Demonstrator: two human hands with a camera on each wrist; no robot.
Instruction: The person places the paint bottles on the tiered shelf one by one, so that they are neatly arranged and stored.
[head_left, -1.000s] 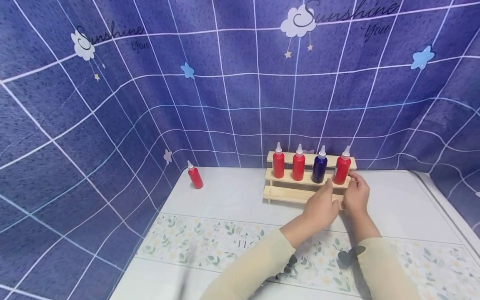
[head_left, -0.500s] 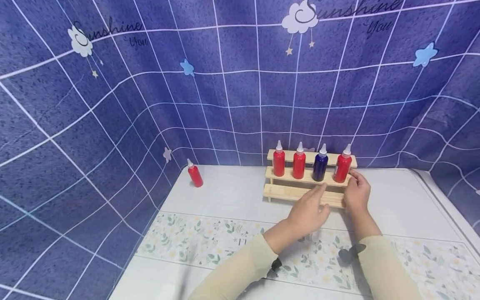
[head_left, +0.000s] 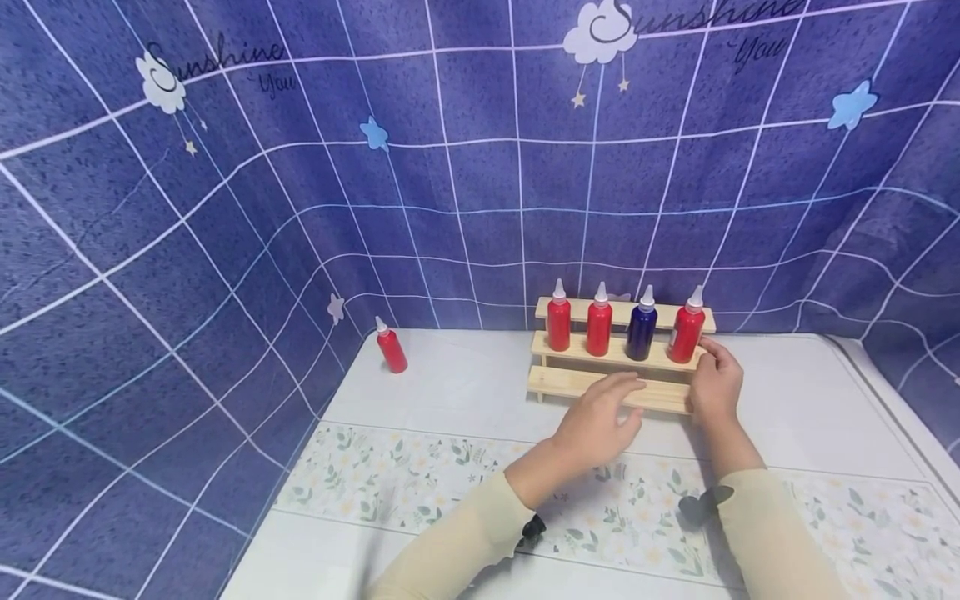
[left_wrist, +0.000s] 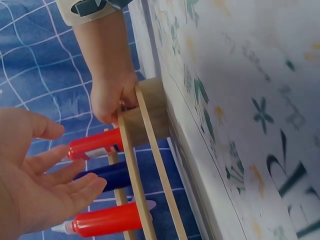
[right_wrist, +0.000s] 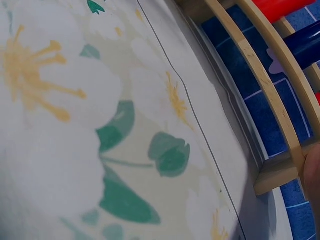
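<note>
A three-tier wooden rack (head_left: 566, 382) stands at the back of the table, with a red squeeze bottle (head_left: 558, 325), a second red bottle (head_left: 598, 330), a dark blue bottle (head_left: 641, 333) and a third red bottle (head_left: 686, 337) in a row on its middle tier. My right hand (head_left: 716, 389) grips the rack's right end, fingers curled round the wood in the left wrist view. My left hand (head_left: 597, 422) holds nothing, fingers loosely spread before the lowest tier. The bottles' white tips point up. In the right wrist view the rack (right_wrist: 274, 100) shows partly.
Another red squeeze bottle (head_left: 392, 351) stands alone at the back left of the table. A white tablecloth (head_left: 450, 383) with a floral band covers the table. A blue checked curtain (head_left: 480, 183) hangs close behind the rack and along the left side.
My left hand has drawn back from the rack's right end, moving left and toward me, and its fingers have loosened. My right hand stays on the rack's end. Bottles keep their places.
</note>
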